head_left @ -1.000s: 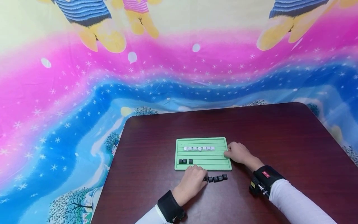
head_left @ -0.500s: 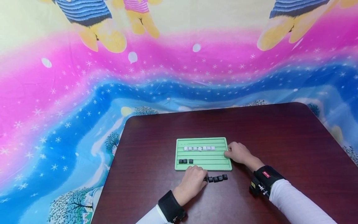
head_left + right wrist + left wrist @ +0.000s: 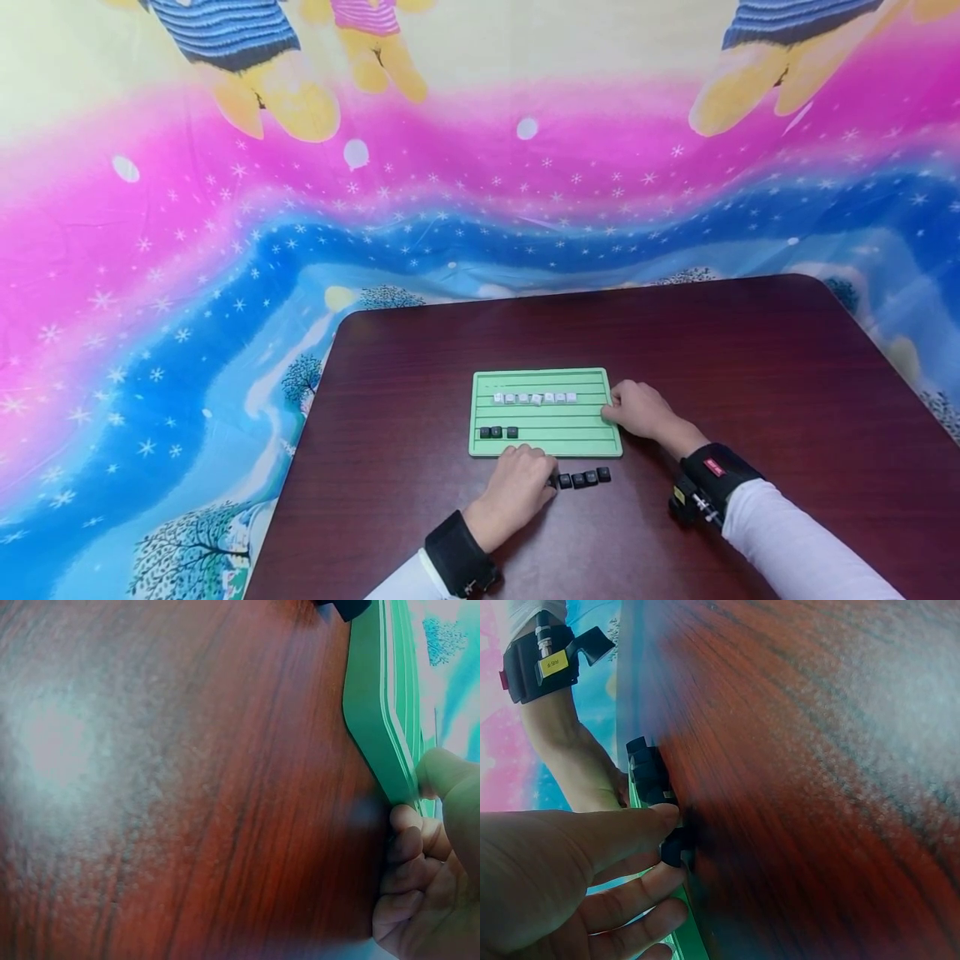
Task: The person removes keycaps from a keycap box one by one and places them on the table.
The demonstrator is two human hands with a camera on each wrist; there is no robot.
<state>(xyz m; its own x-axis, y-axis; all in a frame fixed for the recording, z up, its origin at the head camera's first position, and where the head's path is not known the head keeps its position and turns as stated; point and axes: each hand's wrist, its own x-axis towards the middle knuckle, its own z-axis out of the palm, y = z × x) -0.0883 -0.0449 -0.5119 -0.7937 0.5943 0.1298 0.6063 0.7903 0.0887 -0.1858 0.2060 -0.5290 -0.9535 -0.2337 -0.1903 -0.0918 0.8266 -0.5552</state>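
A pale green ridged board (image 3: 562, 422) lies on the table. My right hand (image 3: 643, 410) grips its right edge, thumb over the top; in the right wrist view the other fingers (image 3: 409, 866) curl against its side. In front of the board my left hand (image 3: 513, 493) pinches a black keycap (image 3: 675, 846) between thumb and fingers, down at the table surface. Just right of that hand, several black keycaps (image 3: 578, 480) stand in a row on the table. The board bears a row of white keycaps (image 3: 536, 399) and three black keycaps (image 3: 496, 432) at its lower left.
The dark red-brown wooden table (image 3: 420, 383) has rounded far corners. Behind it hangs a colourful printed cloth (image 3: 480, 183). Black wrist straps (image 3: 456, 554) with small cameras sit on both forearms.
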